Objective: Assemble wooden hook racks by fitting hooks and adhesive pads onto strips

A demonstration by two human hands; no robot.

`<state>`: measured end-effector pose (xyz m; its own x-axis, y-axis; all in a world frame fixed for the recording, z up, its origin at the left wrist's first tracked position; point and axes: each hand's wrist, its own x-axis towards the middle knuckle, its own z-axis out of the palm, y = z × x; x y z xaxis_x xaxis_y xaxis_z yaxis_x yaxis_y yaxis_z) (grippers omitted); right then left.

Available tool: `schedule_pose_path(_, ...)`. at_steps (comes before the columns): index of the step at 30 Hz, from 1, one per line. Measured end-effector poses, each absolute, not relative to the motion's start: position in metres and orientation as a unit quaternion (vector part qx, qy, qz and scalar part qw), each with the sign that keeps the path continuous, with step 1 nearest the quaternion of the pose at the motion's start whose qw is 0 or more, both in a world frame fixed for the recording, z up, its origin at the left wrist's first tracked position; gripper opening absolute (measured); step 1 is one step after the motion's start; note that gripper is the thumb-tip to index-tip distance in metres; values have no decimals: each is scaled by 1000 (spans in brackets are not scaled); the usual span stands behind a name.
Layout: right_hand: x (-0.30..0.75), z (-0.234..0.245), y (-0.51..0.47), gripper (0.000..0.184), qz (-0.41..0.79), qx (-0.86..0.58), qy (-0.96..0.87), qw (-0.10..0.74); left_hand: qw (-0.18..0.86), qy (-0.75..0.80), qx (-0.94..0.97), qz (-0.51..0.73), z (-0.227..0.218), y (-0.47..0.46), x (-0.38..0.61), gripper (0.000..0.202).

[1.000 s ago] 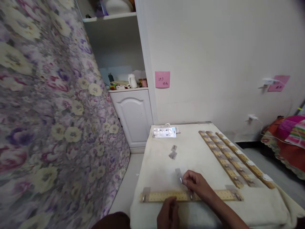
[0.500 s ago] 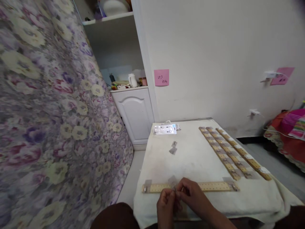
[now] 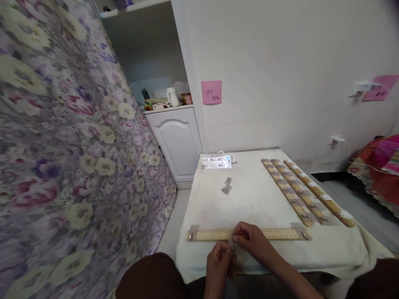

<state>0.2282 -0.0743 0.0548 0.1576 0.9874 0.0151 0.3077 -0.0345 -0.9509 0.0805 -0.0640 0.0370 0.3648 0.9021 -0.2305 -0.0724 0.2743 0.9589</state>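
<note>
My left hand [image 3: 219, 262] and my right hand [image 3: 249, 241] meet at the near edge of a cream-covered table [image 3: 258, 199]. Both are pinched on a small clear packet with a metal piece [image 3: 233, 246] between them. Just beyond the fingers lies a long wooden strip [image 3: 212, 235] dotted with holes, with metal clips and clear tape at its ends. Two small packets [image 3: 227, 186] lie in the middle of the table. A larger clear packet [image 3: 216, 162] rests at the far edge.
Three more wooden strips [image 3: 299, 193] lie side by side on the table's right. A flowered curtain [image 3: 62, 145] hangs on the left. A white cabinet [image 3: 174, 141] and a pink note [image 3: 211, 92] are at the back wall. Bright bedding [image 3: 378, 170] sits at the right.
My right hand drew back from over the wooden strip to the near edge and joined my left hand on the small packet. The camera has tilted slightly.
</note>
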Motion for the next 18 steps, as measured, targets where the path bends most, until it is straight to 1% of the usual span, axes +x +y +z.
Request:
schedule_pose_path(6, 235, 56, -63, 7, 424, -560, -530, 476, 698, 436, 428, 374, 42, -62, 80, 37)
schedule_pose_path(8, 238, 59, -55, 8, 429, -551, -541, 468, 692, 442, 428, 378, 43, -59, 78, 36)
schedule_pose_path(13, 240, 64, -31, 11, 348, -607, -613, 367, 658, 470, 435, 397, 41, -49, 75, 35)
schedule_pose_path(18, 238, 59, -10, 11, 334, -617, -637, 318, 636, 501, 427, 403, 26, -42, 73, 40)
